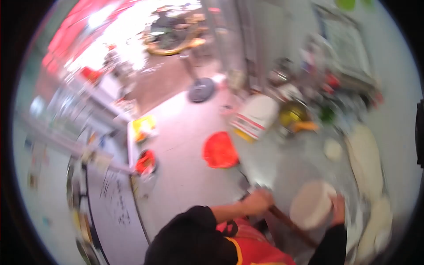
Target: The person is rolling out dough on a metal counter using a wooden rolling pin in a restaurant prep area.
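Observation:
My left hand (pixel 258 201) is closed around the upper end of a long brown wooden rolling pin (pixel 289 223), which slants down toward my right arm. A round, flat, pale piece of dough (pixel 311 205) lies just right of the pin, over the metal worktop (pixel 282 165). At its right edge my right hand (pixel 338 210) grips it, the fingers blurred by motion. Beyond it sits a small pale dough ball (pixel 333 149). Long rolls of pale dough (pixel 365 161) lie along the worktop's right side.
A white box-like container (pixel 256 115), a bowl with yellow contents (pixel 293 115) and clutter stand at the worktop's far end. On the floor left of the worktop are a red basin or bag (pixel 220 150) and a red-filled container (pixel 145 162). A round-based stand (pixel 202 90) is farther off.

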{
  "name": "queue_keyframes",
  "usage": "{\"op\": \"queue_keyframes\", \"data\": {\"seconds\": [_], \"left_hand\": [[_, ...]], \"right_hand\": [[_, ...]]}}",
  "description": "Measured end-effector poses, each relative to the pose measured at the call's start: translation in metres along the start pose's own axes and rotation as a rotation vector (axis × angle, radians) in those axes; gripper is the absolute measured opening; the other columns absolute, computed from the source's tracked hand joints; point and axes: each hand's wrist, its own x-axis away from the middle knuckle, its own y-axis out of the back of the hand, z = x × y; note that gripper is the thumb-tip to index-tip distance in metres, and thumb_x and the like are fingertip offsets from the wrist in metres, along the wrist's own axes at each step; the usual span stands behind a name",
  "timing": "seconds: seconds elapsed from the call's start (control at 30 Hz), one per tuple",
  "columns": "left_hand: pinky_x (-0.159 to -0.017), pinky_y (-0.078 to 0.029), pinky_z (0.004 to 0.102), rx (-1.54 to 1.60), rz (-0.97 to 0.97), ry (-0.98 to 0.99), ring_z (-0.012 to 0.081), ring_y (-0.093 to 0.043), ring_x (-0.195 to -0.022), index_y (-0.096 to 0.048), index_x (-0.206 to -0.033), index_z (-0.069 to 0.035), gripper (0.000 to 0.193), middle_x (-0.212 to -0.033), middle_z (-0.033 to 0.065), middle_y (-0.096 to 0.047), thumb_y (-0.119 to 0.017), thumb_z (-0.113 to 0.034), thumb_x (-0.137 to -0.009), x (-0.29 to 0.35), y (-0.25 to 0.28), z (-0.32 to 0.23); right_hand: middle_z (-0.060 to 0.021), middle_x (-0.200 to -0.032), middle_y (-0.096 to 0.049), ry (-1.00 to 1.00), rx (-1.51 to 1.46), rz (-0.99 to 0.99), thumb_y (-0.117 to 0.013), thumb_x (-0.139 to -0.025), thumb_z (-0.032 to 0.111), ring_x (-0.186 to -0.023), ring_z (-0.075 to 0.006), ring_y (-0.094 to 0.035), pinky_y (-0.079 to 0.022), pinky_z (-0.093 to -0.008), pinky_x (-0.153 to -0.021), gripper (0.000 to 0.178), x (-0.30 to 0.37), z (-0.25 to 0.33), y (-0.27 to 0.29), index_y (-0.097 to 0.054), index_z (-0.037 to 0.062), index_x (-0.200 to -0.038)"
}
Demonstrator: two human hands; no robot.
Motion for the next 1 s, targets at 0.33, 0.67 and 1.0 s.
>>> {"op": "queue_keyframes", "data": {"seconds": [0.33,0.67,1.0], "left_hand": [[-0.079,-0.044,0.0356,0.101,-0.262,-0.045,0.0249,-0.056,-0.091,-0.055,-0.090,-0.007,0.022,-0.090,0.0084,-0.057,-0.057,-0.021,-0.073,0.043,-0.038,0.001],[-0.076,-0.043,0.0333,-0.003,-0.248,-0.025,0.0215,-0.054,-0.088,-0.056,-0.090,-0.011,0.023,-0.086,0.0029,-0.055,-0.060,-0.023,-0.070,0.049,-0.021,0.015],[-0.074,-0.049,0.0415,0.168,-0.026,0.293,0.0285,-0.062,-0.089,-0.061,-0.087,-0.008,0.024,-0.088,0.0104,-0.062,-0.063,-0.016,-0.065,0.099,-0.052,-0.028]], "right_hand": [[-0.0121,-0.079,-0.067,0.285,-0.446,0.496,-0.072,-0.067,0.009,-0.073,-0.0241,-0.064,-0.051,-0.0353,-0.067,0.030,-0.042,0.171,0.011,-0.067,-0.0025,-0.094],[-0.0224,-0.083,-0.063,0.343,-0.011,-0.040,-0.069,-0.079,0.025,-0.084,-0.0422,-0.059,-0.047,-0.0475,-0.074,0.030,-0.077,0.174,-0.013,-0.064,-0.0021,-0.092],[-0.0271,-0.112,-0.062,0.138,0.157,0.083,-0.062,-0.088,0.039,-0.099,-0.0376,-0.059,-0.046,-0.0443,-0.089,0.058,0.064,-0.048,-0.022,-0.058,-0.0133,-0.113]]}}
